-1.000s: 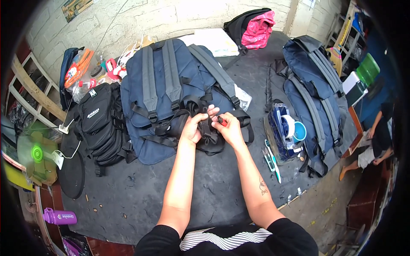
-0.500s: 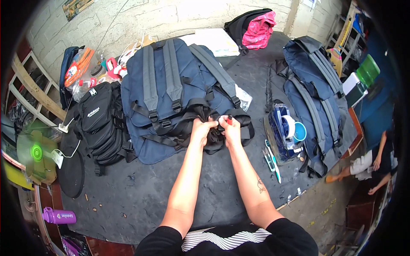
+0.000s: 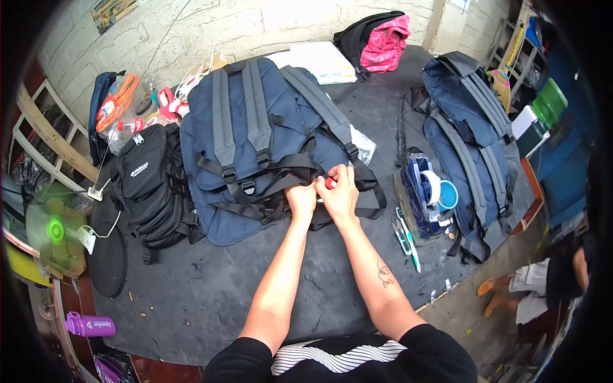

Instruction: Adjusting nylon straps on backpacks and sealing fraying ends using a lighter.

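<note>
My left hand [image 3: 300,203] is closed on a black webbing strap [image 3: 295,164] at the near right edge of stacked navy backpacks with grey shoulder straps [image 3: 239,115]. Right beside it, almost touching, my right hand [image 3: 340,195] has its fingers curled round a small red object [image 3: 330,183]; most of it is hidden, so its kind is unclear. More black strap [image 3: 372,203] loops out to the right of that hand. Black side-release buckles and loose strap ends lie along the near side of the stack.
Left of the stack lies a black backpack [image 3: 143,179]. To the right are a clear bin with tape rolls [image 3: 421,195], thread snips [image 3: 402,237] and more navy backpacks [image 3: 469,150]. A pink backpack [image 3: 385,45] stands at the back. A fan [image 3: 56,231] is at left; a person [image 3: 533,290] is at lower right.
My hands have come together. The right hand has shifted slightly left and turned over the red object, with fingers raised. The person at lower right has changed position.
</note>
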The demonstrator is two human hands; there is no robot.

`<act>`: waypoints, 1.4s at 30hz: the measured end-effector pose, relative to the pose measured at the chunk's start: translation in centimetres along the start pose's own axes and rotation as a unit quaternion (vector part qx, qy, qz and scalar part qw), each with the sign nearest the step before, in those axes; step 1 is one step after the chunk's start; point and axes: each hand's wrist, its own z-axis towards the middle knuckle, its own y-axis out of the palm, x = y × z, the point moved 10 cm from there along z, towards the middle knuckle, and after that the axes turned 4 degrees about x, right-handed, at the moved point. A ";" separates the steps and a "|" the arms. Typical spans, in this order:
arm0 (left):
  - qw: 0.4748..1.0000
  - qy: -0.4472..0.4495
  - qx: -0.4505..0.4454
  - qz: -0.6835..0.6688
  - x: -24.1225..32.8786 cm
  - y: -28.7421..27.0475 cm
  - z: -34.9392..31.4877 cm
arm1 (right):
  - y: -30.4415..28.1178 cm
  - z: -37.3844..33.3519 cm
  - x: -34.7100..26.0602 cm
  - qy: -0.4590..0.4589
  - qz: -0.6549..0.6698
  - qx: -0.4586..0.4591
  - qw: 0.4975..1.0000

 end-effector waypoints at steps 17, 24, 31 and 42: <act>0.999 0.008 -0.018 -0.037 -1.6 0.3 0.1 | 0.1 0.4 -0.5 0.000 0.007 -0.033 0.999; 0.997 -0.014 -0.029 -0.065 -1.9 0.4 0.1 | 0.5 0.7 -1.0 -0.045 0.029 -0.070 0.996; 0.996 0.001 -0.056 -0.067 -0.8 0.5 0.2 | -0.1 1.1 -0.6 -0.020 0.020 -0.045 0.999; 0.971 -0.128 -0.134 -0.152 -0.5 0.7 0.7 | 2.2 2.0 5.3 0.141 0.398 -0.085 0.903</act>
